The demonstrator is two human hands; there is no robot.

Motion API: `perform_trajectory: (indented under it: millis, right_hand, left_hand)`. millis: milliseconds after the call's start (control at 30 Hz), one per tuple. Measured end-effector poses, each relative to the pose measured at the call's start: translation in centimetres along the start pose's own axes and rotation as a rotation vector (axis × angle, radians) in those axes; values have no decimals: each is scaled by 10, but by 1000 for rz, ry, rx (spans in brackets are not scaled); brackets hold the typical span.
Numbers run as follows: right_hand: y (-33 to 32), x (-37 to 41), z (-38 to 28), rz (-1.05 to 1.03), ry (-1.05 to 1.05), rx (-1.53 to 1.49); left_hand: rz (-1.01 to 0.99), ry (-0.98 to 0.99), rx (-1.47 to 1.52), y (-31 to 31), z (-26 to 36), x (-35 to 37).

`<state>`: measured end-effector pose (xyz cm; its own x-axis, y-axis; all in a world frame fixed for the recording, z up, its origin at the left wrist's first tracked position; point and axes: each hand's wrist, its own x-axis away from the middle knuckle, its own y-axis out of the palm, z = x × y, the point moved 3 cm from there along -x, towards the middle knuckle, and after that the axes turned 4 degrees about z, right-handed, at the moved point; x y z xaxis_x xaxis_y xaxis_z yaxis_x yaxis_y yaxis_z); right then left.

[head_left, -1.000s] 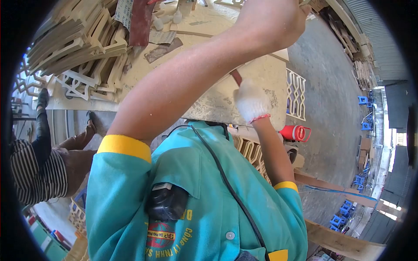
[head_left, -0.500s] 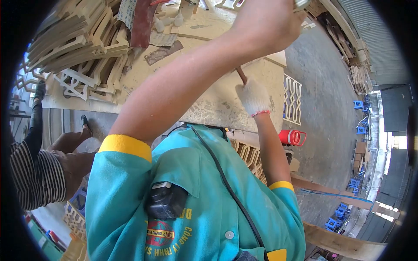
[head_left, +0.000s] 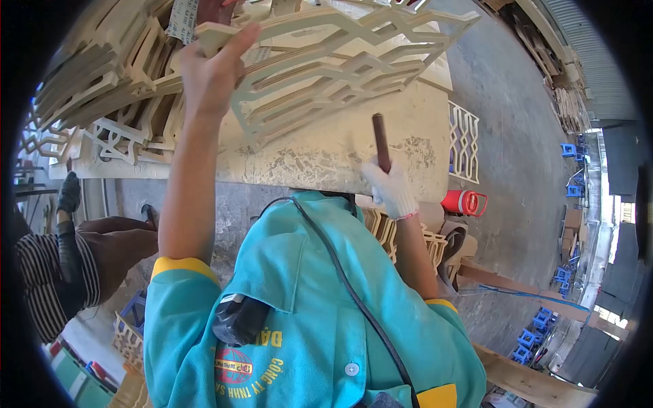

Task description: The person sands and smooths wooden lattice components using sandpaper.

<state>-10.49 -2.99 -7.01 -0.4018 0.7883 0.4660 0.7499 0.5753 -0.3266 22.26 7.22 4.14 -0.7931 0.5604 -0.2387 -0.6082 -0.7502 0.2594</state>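
Observation:
My left hand (head_left: 214, 71), bare, grips the corner of a pale wooden lattice panel (head_left: 340, 64) with wavy openings. The panel is tilted above the work table (head_left: 320, 160). My right hand (head_left: 389, 187), in a white knitted glove, is closed around a dark brown stick-like tool (head_left: 380, 139) near the table's front edge. The tool points away from me and stands apart from the panel.
Lattice pieces (head_left: 95, 75) are piled at the left of the table. Another panel (head_left: 464, 139) and a red jug (head_left: 464, 202) are beyond its right side. A person in striped clothing (head_left: 51, 272) is at the far left.
My left hand has swung from the upper right to the upper left, and the lattice panel has come into view in it. My right hand has moved slightly toward me with the brown tool.

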Motion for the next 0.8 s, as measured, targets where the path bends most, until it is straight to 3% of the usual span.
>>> perform_trajectory:
  millis: [167, 367, 467, 600, 667, 800]
  right_hand:
    - [-14, -5, 11, 90, 11, -249]
    - [-27, -21, 39, 56, 210, -446]
    - [-28, -38, 50, 32, 183, -523]
    - [-24, -33, 24, -5, -23, -454]
    - [-19, -32, 9, 1, -163, -415]
    - [-10, -35, 6, 31, -144, -416]
  left_hand:
    - [46, -36, 143, -19, 2, 6]
    - [-136, 40, 181, -42, -12, 5]
    - [-137, 40, 98, -41, -9, 10]
    - [-289, 68, 56, -34, 3, 5]
    - [-152, 28, 119, -16, 7, 4]
    - [-123, -74, 137, -26, -24, -14]
